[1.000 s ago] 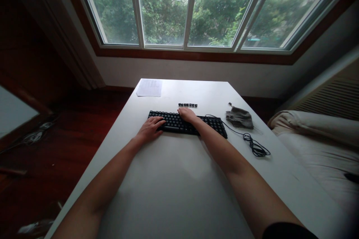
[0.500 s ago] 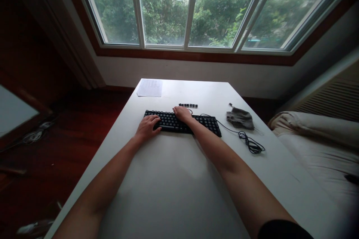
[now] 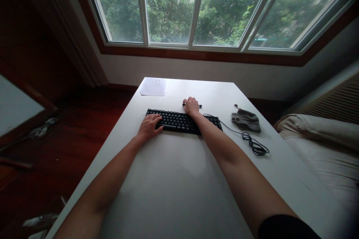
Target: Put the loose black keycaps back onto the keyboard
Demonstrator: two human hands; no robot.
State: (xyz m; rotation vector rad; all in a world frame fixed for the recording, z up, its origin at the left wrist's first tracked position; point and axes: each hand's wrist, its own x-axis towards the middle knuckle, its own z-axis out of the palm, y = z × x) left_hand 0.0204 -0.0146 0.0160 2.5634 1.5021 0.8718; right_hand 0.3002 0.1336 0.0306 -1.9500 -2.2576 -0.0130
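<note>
black keyboard [image 3: 179, 121] lies flat on the white desk [image 3: 174, 186], mid-desk, long side across the view, slightly skewed. left hand [image 3: 149, 127] rests palm-down on its left end, fingers loose and spread over the keys, gripping nothing. right hand [image 3: 191, 106] is past the keyboard's far edge, set down on a short row of loose black keycaps [image 3: 200, 106]. only the two ends of the row show, one either side of the hand. fingers there are curled down toward the desk; can't tell if they pinch a cap or just touch it, the hand hides that. right forearm crosses over the keyboard right of its middle.

cable [image 3: 254, 146] runs from the keyboard's back edge off to the right and ends in a loose coil on the desk, near the right edge. grey cloth [image 3: 246, 122] lies crumpled just beyond the coil, apart from the keyboard. sheet of paper [image 3: 153, 86] sits at the far left corner of the desk, well apart from both hands. beyond the desk, a wide window [image 3: 168, 7] with trees outside. pale cushion [image 3: 322, 138] beside the desk on the right, dark wood floor [image 3: 70, 127] on the left.
</note>
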